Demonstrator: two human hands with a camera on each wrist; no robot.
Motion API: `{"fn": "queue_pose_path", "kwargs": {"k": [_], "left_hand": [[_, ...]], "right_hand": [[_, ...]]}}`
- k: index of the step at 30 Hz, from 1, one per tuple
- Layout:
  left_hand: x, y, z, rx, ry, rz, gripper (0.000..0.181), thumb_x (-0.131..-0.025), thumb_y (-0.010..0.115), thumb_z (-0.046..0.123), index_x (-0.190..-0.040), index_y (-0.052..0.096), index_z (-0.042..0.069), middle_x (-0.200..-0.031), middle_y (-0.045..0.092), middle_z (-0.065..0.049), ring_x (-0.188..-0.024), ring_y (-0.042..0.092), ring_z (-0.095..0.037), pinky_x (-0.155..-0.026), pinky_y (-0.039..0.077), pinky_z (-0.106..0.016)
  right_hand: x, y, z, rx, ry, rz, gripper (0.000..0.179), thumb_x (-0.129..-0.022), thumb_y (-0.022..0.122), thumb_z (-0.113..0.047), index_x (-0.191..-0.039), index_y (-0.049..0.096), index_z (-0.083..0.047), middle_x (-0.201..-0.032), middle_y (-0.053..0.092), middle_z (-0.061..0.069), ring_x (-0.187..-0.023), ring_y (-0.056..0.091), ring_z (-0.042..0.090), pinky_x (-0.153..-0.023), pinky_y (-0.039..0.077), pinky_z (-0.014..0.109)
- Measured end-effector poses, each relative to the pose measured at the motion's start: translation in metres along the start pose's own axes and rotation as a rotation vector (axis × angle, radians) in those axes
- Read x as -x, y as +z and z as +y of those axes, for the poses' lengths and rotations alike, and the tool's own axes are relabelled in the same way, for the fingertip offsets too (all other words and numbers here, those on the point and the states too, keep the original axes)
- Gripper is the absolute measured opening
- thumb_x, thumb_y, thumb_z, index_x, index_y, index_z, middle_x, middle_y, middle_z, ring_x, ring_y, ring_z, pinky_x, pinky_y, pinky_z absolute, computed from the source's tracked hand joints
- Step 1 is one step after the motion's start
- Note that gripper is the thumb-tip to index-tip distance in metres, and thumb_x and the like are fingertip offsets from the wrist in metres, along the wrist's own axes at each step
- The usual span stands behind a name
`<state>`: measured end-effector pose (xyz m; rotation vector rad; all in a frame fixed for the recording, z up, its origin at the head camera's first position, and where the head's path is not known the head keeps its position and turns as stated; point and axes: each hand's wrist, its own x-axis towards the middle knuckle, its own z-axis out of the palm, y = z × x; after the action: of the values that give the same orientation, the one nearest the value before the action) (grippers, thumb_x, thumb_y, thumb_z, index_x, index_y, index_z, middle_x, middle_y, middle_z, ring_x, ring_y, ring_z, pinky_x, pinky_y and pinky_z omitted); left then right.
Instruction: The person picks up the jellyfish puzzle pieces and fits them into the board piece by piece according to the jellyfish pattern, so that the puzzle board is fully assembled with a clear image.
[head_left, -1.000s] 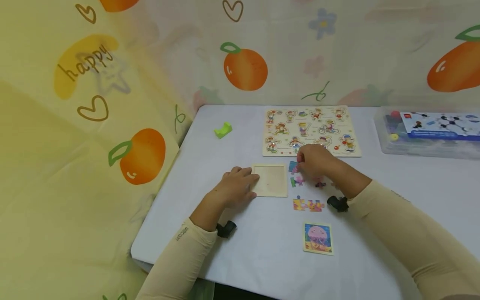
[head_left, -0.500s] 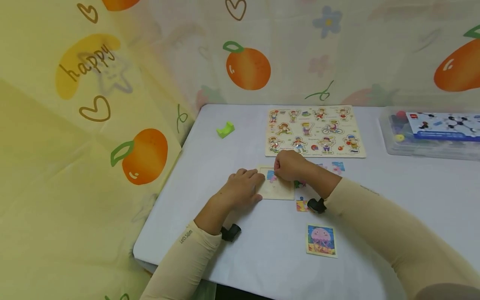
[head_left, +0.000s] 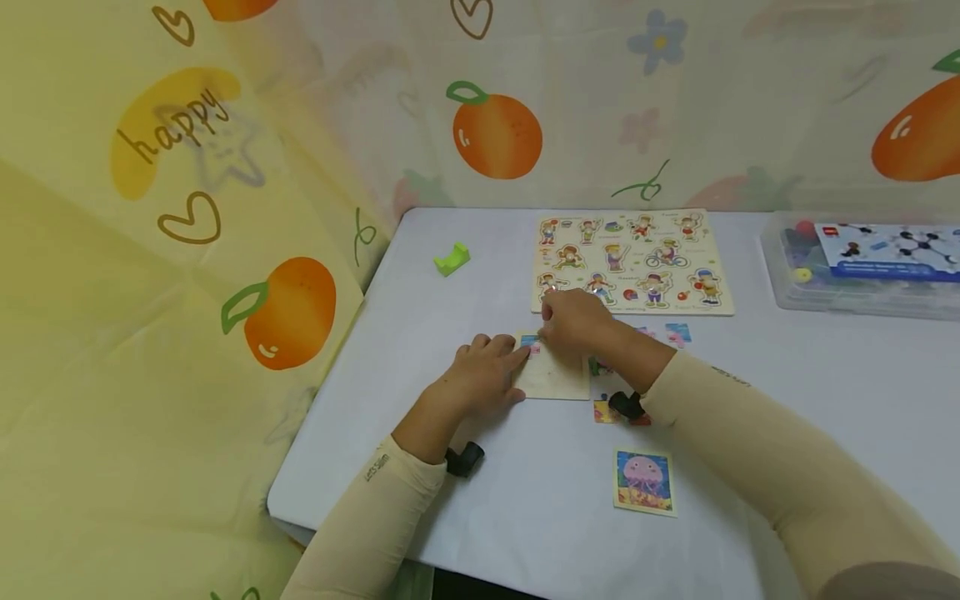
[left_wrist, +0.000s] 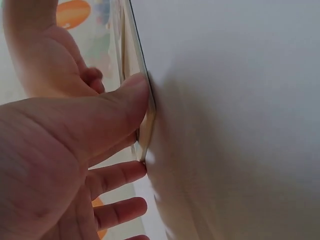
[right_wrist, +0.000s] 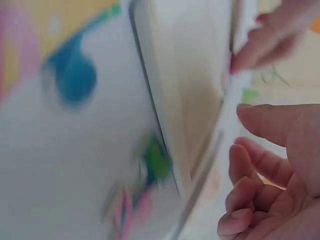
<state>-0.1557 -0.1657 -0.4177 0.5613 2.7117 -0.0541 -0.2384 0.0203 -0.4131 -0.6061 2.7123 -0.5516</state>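
Note:
A shallow wooden puzzle tray point(head_left: 553, 385) lies flat on the table. My left hand point(head_left: 483, 375) rests at its left side, the index finger touching a blue-and-pink puzzle piece point(head_left: 532, 342) in the far left corner. In the left wrist view, the thumb point(left_wrist: 135, 97) presses the edge of the tray point(left_wrist: 145, 131) and the other fingers are fairly straight. Over the tray's far edge, beside that piece, hovers my right hand point(head_left: 576, 323). In the right wrist view its thumb and loosely bent fingers point(right_wrist: 245, 157) stand apart, nothing between them.
Loose puzzle pieces point(head_left: 678, 334) lie right of the tray, some behind the right arm. A jellyfish picture card point(head_left: 643, 482) is nearer the front. Behind are a peg puzzle board point(head_left: 633, 260), a clear plastic box point(head_left: 795, 292) and a green block point(head_left: 452, 260).
My right hand has carried a blue-and-pink piece from the right to the tray and let it go in the far left corner. My left hand stays at the tray's left side.

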Motion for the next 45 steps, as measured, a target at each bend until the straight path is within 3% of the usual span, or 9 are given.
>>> {"fn": "queue_pose_path", "kwargs": {"k": [4,10,15,21,31,36,39,45], "left_hand": [[-0.003,-0.002,0.002,-0.002,-0.022,-0.022,0.075,-0.098,0.064,0.051,-0.161,0.032,0.028,-0.161,0.035,-0.005,-0.142,0.035,-0.031,-0.111,0.036,-0.048],[-0.004,-0.005,0.005,-0.020,-0.034,-0.018,0.075,-0.096,0.066,0.051,-0.160,0.035,0.028,-0.161,0.034,-0.004,-0.140,0.035,-0.031,-0.110,0.036,-0.048],[-0.005,-0.006,0.006,-0.058,-0.014,-0.007,0.076,-0.095,0.067,0.052,-0.160,0.037,0.025,-0.165,0.030,0.002,-0.138,0.036,-0.029,-0.108,0.037,-0.046],[-0.006,-0.008,0.005,-0.088,0.020,-0.034,0.078,-0.096,0.067,0.051,-0.160,0.035,0.021,-0.165,0.033,0.008,-0.135,0.041,-0.023,-0.104,0.040,-0.042],[-0.007,-0.011,0.008,-0.071,0.041,-0.021,0.075,-0.094,0.071,0.047,-0.159,0.039,0.027,-0.163,0.038,0.007,-0.134,0.045,-0.022,-0.100,0.042,-0.041],[-0.006,-0.013,0.007,-0.084,0.033,-0.032,0.074,-0.094,0.070,0.050,-0.158,0.040,0.028,-0.163,0.038,0.004,-0.133,0.043,-0.023,-0.101,0.041,-0.042],[-0.007,-0.012,0.006,-0.090,0.035,-0.032,0.074,-0.094,0.069,0.052,-0.158,0.040,0.028,-0.163,0.038,0.003,-0.134,0.043,-0.023,-0.102,0.041,-0.042],[-0.008,-0.014,0.006,-0.104,0.057,-0.014,0.078,-0.093,0.071,0.052,-0.159,0.038,0.028,-0.161,0.041,0.005,-0.130,0.047,-0.023,-0.098,0.043,-0.042]], "right_hand": [[0.010,-0.017,0.019,-0.002,0.026,0.001,0.023,-0.098,0.067,-0.026,-0.109,0.066,-0.007,-0.107,0.070,0.012,-0.087,0.059,0.027,-0.076,0.048,0.040],[0.030,-0.041,0.053,0.106,0.067,-0.058,0.018,-0.095,0.070,-0.016,-0.111,0.070,-0.007,-0.125,0.067,0.019,-0.099,0.059,0.032,-0.086,0.049,0.048],[0.044,-0.044,0.074,0.116,0.132,-0.173,0.022,-0.090,0.077,-0.015,-0.109,0.069,-0.007,-0.114,0.067,0.014,-0.097,0.057,0.030,-0.086,0.049,0.046],[0.051,-0.038,0.083,0.059,0.115,-0.127,0.019,-0.090,0.078,-0.015,-0.104,0.068,-0.007,-0.105,0.067,0.012,-0.093,0.057,0.029,-0.082,0.050,0.043],[0.038,-0.040,0.069,-0.048,0.037,-0.037,0.005,-0.093,0.071,-0.009,-0.089,0.069,-0.009,-0.087,0.065,0.006,-0.083,0.055,0.024,-0.076,0.045,0.038],[0.020,-0.027,0.042,-0.216,-0.051,-0.093,0.005,-0.094,0.072,-0.010,-0.090,0.074,-0.011,-0.081,0.067,0.003,-0.077,0.057,0.019,-0.071,0.046,0.032],[0.011,-0.018,0.028,-0.276,-0.058,-0.124,0.005,-0.095,0.071,-0.009,-0.092,0.075,-0.009,-0.082,0.068,0.003,-0.076,0.058,0.018,-0.068,0.047,0.029],[-0.002,-0.006,0.017,-0.223,-0.033,-0.129,0.008,-0.096,0.070,-0.011,-0.092,0.077,-0.010,-0.087,0.068,0.004,-0.080,0.059,0.019,-0.070,0.048,0.028]]}}
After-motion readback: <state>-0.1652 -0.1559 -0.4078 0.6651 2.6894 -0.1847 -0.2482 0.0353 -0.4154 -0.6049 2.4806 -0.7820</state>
